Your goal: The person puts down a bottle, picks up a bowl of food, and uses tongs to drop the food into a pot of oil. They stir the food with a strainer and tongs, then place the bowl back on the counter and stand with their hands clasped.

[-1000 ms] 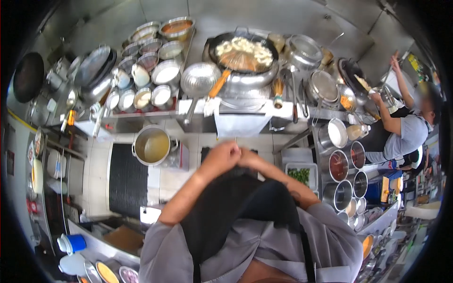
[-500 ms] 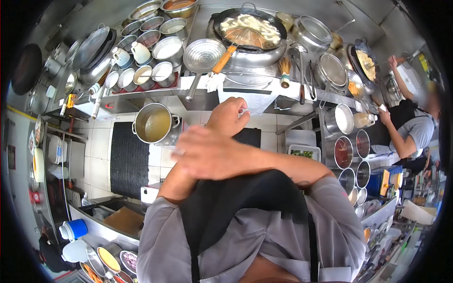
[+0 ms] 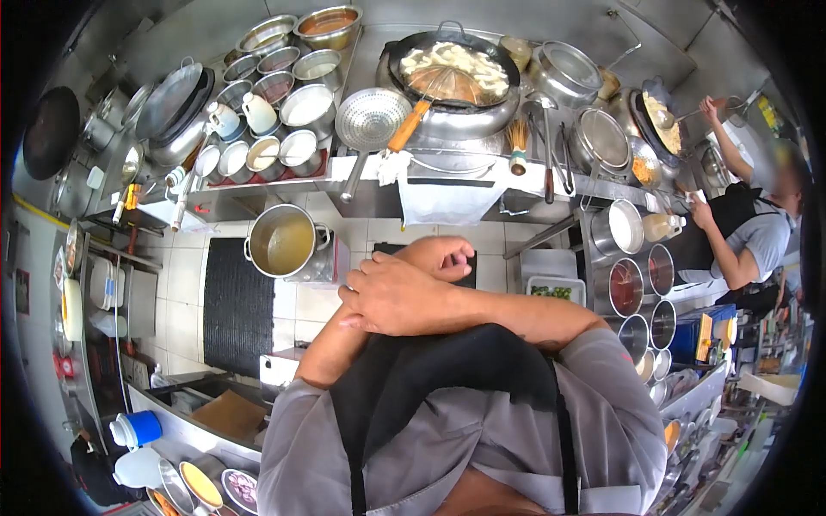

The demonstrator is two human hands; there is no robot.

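Note:
Both forearms cross in front of my black apron (image 3: 439, 353). My right hand (image 3: 391, 297) is wrapped over my left forearm (image 3: 331, 344) close to the wrist, its thumb on the near side. Beyond it, my left hand (image 3: 443, 258) has its fingers curled in, with nothing visible in them. Across from me, a wok (image 3: 397, 62) of bubbling oil holds pale frying pieces. A wire strainer (image 3: 443, 84) with a wooden handle rests in it. Neither hand touches these.
A perforated ladle (image 3: 372, 116) lies left of the wok beside several metal pots. A stockpot (image 3: 282, 241) of yellowish liquid stands below the counter. At right, a co-worker (image 3: 761, 219) tends another wok (image 3: 641, 120). A white cloth (image 3: 452, 202) hangs from the counter edge.
My left hand has drawn down and back toward me. My right hand, blurred before, is now sharp and sits nearer the left wrist. The frying strainer has stayed in the wok.

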